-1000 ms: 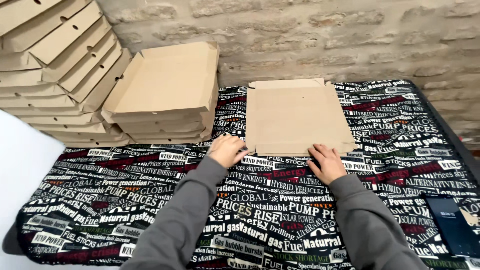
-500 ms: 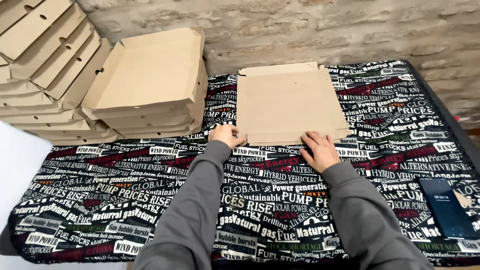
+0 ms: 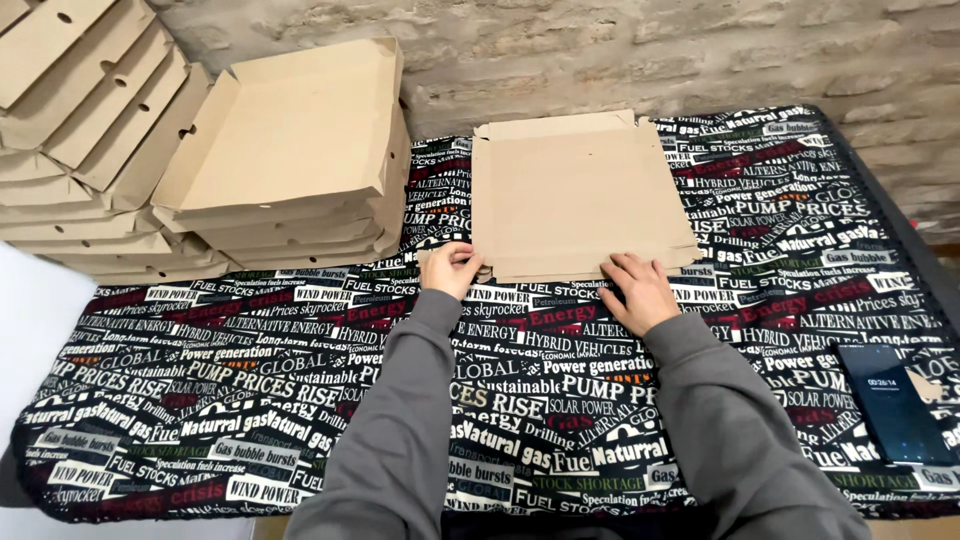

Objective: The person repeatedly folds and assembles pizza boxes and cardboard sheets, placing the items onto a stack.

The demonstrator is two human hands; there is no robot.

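A flat brown cardboard box blank [image 3: 575, 190] lies on the printed black tablecloth [image 3: 250, 400] at the middle back. My left hand [image 3: 452, 268] curls on the blank's near left corner flap. At the near right edge rests my right hand [image 3: 637, 290], fingers spread and touching the cardboard. Both arms are in grey sleeves.
A stack of folded open cardboard boxes [image 3: 290, 160] stands to the left of the blank. Further left leans a pile of closed boxes [image 3: 80, 110]. A dark phone [image 3: 893, 402] lies at the right near edge. A rough stone wall [image 3: 650, 50] runs behind the table.
Both hands stay at the blank's near edge. The view has shifted slightly, and my left fingers have curled tighter on the corner flap.
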